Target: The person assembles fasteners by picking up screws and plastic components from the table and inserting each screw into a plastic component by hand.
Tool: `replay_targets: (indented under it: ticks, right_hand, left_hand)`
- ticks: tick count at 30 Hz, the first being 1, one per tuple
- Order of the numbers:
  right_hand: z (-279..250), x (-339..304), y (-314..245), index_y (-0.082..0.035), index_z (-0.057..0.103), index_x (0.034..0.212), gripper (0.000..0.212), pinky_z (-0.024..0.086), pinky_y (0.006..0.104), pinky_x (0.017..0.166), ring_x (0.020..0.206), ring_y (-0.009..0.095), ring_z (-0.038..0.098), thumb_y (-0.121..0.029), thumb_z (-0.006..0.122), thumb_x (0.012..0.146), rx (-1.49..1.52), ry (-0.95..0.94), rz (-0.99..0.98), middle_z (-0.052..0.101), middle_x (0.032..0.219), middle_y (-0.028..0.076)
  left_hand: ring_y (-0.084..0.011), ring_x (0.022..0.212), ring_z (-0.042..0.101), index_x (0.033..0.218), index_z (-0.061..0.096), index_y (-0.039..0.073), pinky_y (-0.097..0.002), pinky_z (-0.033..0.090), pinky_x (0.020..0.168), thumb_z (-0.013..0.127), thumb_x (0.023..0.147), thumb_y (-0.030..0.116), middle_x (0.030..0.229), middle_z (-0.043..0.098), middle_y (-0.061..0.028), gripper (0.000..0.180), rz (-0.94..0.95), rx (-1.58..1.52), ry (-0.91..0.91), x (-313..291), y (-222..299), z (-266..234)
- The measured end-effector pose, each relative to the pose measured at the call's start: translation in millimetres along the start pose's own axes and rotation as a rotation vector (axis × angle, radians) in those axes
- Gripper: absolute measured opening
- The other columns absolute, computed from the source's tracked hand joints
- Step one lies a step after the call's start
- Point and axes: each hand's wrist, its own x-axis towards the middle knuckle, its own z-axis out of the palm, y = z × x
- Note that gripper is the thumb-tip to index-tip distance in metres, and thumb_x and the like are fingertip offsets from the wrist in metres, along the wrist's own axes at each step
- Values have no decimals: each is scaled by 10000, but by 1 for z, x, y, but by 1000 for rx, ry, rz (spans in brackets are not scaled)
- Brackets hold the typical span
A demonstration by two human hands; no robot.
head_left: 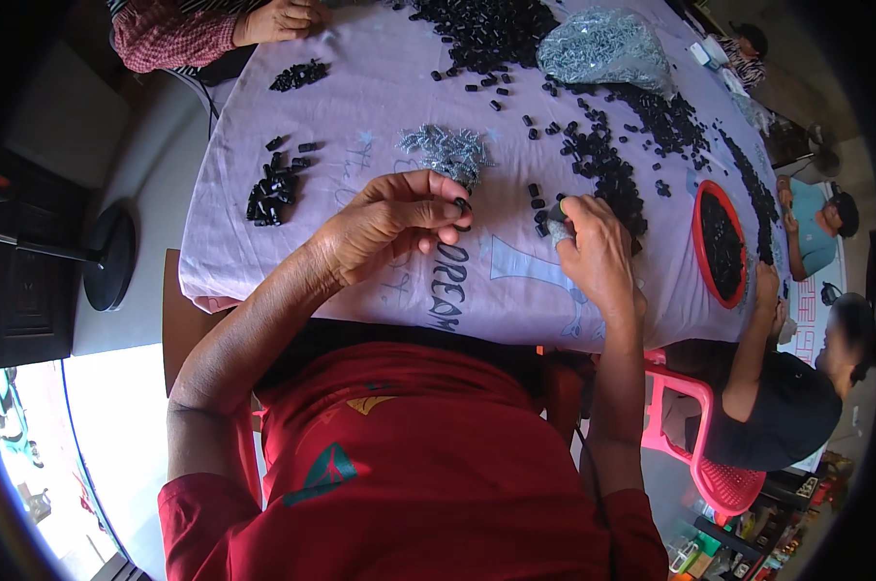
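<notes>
Lettered tablecloth point(230, 232) (chair point(735, 491) beside) | left hand point(394, 215) — pinching black piece point(461, 204) | right hand point(599, 238) — grip unclear

It looks like an informal workshop: people point(782, 412) sit around a cloth-covered tabletop point(249, 242) bearing heaps of small black parts point(496, 34), a clear bag of metal pieces point(607, 50) and a red tray point(698, 242).

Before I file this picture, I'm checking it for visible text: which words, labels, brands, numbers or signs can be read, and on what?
I won't copy the wording; this is where it stands.
Tablecloth, front edge: large dark lettering, readable.
Tablecloth, beside the left hand: paler lettering, partly covered.
White panel, far right: red characters, too small and distorted to read.
Black pieces: no lettering I can make out.
</notes>
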Motion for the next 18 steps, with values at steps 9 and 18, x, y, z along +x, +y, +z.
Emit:
replay_targets:
  ticks: [9, 18]
  right_hand:
    - [-3, -11, -9, 15, 614, 955, 149, 466, 266, 615, 688, 69, 555, 46, 700, 836, 738, -1, 161, 630, 793, 30]
    - [-17, 8, -70, 0, 597, 904, 176, 464, 294, 574, 643, 136, 558, 54, 707, 776, 665, -27, -106, 592, 753, 72]
  left_hand:
    - [-105, 915, 692, 1152, 659, 88, -239, 509, 760, 708, 965, 102, 1122, 719, -51, 193, 13, 45, 6, -6, -13, 16]
    - [-136, 986, 705, 1144, 663, 62, -255, 523, 794, 703, 972, 106, 1081, 707, -34, 181, 117, 75, 48, -21, -20, 26]
